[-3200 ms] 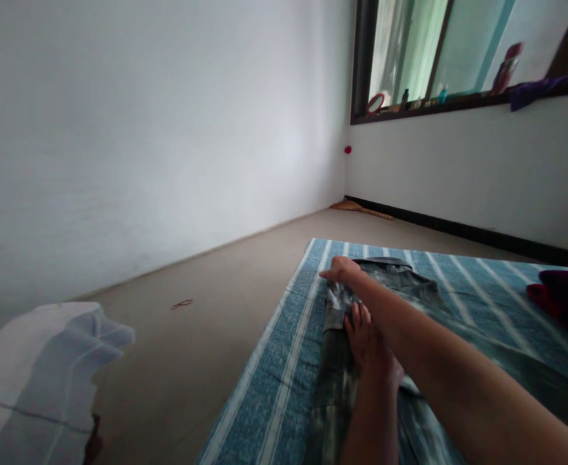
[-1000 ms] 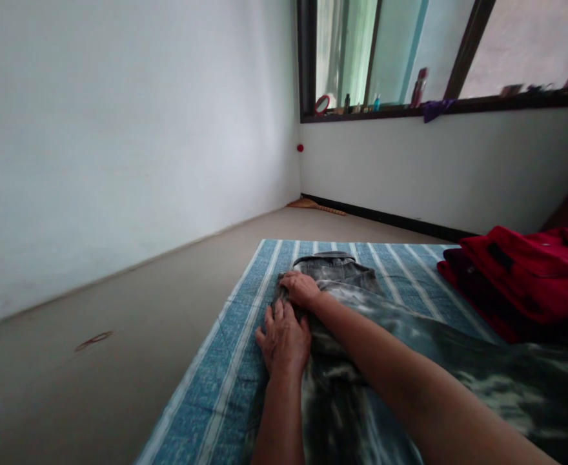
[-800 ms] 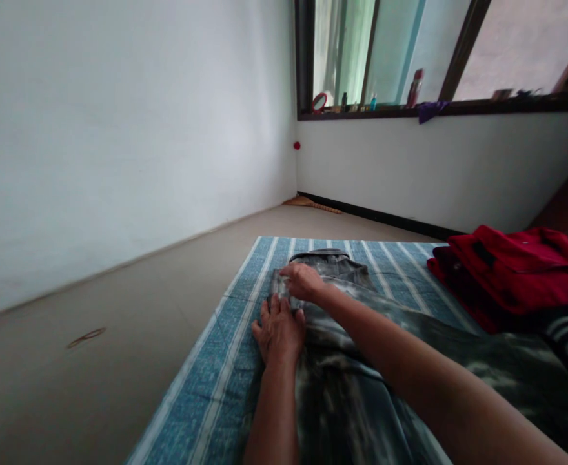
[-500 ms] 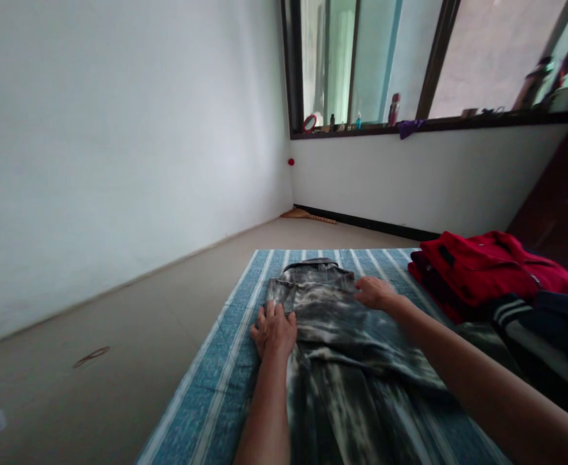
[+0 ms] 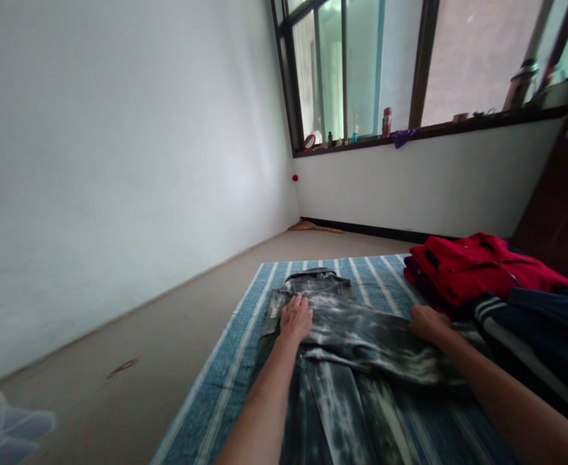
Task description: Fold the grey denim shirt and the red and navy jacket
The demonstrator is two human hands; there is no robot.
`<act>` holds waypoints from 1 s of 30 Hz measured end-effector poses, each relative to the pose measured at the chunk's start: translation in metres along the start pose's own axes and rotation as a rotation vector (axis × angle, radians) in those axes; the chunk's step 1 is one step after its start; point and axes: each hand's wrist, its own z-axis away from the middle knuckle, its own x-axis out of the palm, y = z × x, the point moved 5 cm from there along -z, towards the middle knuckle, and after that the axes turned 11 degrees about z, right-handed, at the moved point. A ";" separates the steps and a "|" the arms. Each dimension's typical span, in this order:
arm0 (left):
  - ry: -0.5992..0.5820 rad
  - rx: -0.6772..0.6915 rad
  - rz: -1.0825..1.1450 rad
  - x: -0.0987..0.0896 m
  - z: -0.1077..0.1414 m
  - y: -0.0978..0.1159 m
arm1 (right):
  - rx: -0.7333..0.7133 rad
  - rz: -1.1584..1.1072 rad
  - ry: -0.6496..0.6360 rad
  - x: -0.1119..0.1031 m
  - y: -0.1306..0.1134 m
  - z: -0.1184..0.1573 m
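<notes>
A black, grey and white mottled garment (image 5: 342,323) lies on the blue striped bed cover (image 5: 230,342), its collar at the far end and one sleeve laid across toward the right. My left hand (image 5: 296,318) rests on the folded part near the collar, fingers flat on the cloth. Farther right, my right hand (image 5: 429,324) touches the sleeve's upper edge with its fingers curled against the cloth; the fingertips are hidden.
Folded red clothes (image 5: 477,265) are stacked at the right, with dark blue clothes (image 5: 536,323) nearer. Small items line the windowsill (image 5: 361,143). A white wall stands left, a broom (image 5: 313,226) lies in the corner, and a thin loop (image 5: 122,368) is on the floor.
My right hand has moved right along the sleeve, from near the collar. My left hand has shifted slightly right and forward on the garment. The view has tilted a little.
</notes>
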 end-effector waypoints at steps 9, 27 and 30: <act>-0.022 -0.014 -0.002 0.026 -0.013 0.001 | 0.033 -0.003 0.098 -0.030 0.013 0.025; -0.016 0.023 0.075 0.004 -0.019 -0.008 | 0.043 0.008 0.049 -0.014 0.015 0.031; 0.041 0.026 0.064 -0.006 -0.028 -0.023 | 0.068 0.026 0.113 -0.030 0.020 0.045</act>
